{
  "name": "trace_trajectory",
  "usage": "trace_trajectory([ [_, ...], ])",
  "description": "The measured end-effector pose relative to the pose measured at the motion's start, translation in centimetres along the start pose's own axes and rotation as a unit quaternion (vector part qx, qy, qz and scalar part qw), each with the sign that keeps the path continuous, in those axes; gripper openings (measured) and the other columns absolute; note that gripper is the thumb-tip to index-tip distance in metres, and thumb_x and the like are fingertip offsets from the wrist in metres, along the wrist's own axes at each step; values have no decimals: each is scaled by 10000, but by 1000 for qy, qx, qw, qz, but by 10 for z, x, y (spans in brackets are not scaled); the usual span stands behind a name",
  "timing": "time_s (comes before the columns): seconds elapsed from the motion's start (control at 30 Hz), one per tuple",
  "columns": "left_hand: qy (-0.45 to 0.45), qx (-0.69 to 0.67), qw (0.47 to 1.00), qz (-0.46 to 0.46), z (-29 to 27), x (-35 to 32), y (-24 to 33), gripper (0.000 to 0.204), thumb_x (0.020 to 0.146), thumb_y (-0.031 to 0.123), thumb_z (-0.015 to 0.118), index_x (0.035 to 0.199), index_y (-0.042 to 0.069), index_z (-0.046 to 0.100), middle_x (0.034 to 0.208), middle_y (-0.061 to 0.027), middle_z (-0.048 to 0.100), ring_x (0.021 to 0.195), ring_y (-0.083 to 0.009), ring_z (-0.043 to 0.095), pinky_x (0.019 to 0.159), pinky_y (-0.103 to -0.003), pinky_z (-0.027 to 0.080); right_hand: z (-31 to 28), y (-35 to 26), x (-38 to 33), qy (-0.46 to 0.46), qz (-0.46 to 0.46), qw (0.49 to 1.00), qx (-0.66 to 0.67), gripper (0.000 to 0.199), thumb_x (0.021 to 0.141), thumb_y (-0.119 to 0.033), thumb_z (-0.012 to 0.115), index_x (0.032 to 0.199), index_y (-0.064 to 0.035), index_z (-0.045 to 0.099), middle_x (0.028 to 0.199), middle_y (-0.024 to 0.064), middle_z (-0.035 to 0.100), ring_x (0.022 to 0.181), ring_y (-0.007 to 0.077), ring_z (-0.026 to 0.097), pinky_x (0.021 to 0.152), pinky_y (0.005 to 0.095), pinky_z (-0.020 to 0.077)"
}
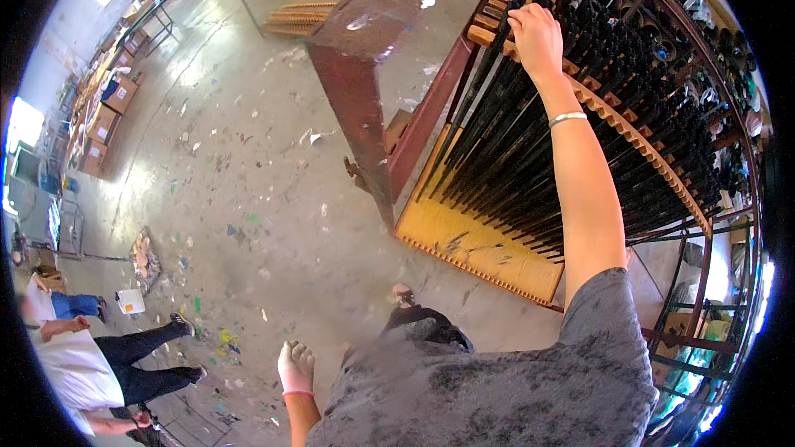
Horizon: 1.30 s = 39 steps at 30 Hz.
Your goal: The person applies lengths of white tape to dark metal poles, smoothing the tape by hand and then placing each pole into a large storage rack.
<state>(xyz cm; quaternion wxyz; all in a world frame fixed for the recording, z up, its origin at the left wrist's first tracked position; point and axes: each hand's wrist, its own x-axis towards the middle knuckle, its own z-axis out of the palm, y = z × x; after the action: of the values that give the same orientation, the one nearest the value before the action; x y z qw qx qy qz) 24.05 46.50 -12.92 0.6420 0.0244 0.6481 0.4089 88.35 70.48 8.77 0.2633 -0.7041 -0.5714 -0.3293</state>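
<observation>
Right hand [537, 37] stretches far forward, fingers curled downward; gloved left hand [296, 368] hangs low, fingers loose.

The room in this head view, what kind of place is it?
Probably a workshop or small factory: a wooden rack filled with long black rods, stacked cardboard boxes, and a paint-spotted concrete floor. The right hand reaches the rack's top.

rack front: black rods [497, 157] packed tight side by side, no gap betw them for a hand; right hand [537, 33] sits on the notched wooden rail [629, 136].
left of rack: rusty metal table [364, 41] close by, narrow slot betw.
floor: concrete floor [248, 157] wide open w/ small litter.
far left: seated person [91, 364], well apart.
low: left hand [296, 368] hangs free.
</observation>
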Motion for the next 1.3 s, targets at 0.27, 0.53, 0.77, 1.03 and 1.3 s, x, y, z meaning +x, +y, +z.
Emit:
trace_trajectory([
  [0.27, 1, 41, 999, 10, 0, 2, 13, 540, 893, 375, 472, 1251, -13, 363, 1240, -153, 410, 1074, -287, 418, 876, -363, 364, -4, 5, -5, 82, -96, 992, -14, 141, 817, -184, 588, 877, -62, 627, 810, 89, 608, 815, 273, 579, 714, 373, 470],
  [0.53, 3, 49, 999, -2, 5, 8, 15, 554, 892, 392, 484, 1270, 4, 368, 1294, -149, 392, 1030, -250, 438, 825, -328, 387, -13, -20, 0, 15, 74, 995, 61, 135, 745, -161, 636, 794, -36, 628, 805, 135, 621, 842, 301, 576, 755, 396, 454],
  [0.77, -11, 51, 999, 8, 4, 13, 15, 566, 884, 398, 482, 1270, 2, 359, 1287, -176, 366, 1165, -309, 349, 942, -384, 296, -14, -19, 0, 4, 69, 994, 89, 123, 762, -145, 620, 774, -25, 595, 764, 141, 613, 799, 304, 579, 717, 399, 456],
  [1.03, -8, 45, 999, -2, 4, 12, 14, 495, 897, 391, 479, 1208, 11, 418, 1237, -133, 436, 985, -245, 459, 793, -328, 407, -3, -7, -6, -2, 56, 993, 100, 116, 776, -143, 618, 833, -48, 585, 755, 123, 608, 773, 299, 581, 682, 392, 459],
  [1.3, -13, 34, 999, 1, 10, 16, 14, 485, 895, 369, 480, 1214, 13, 395, 1182, -139, 449, 1033, -276, 442, 852, -372, 388, 9, 4, -6, -12, 56, 996, 71, 166, 865, -227, 550, 933, -79, 582, 728, 91, 611, 713, 255, 588, 644, 367, 469],
])
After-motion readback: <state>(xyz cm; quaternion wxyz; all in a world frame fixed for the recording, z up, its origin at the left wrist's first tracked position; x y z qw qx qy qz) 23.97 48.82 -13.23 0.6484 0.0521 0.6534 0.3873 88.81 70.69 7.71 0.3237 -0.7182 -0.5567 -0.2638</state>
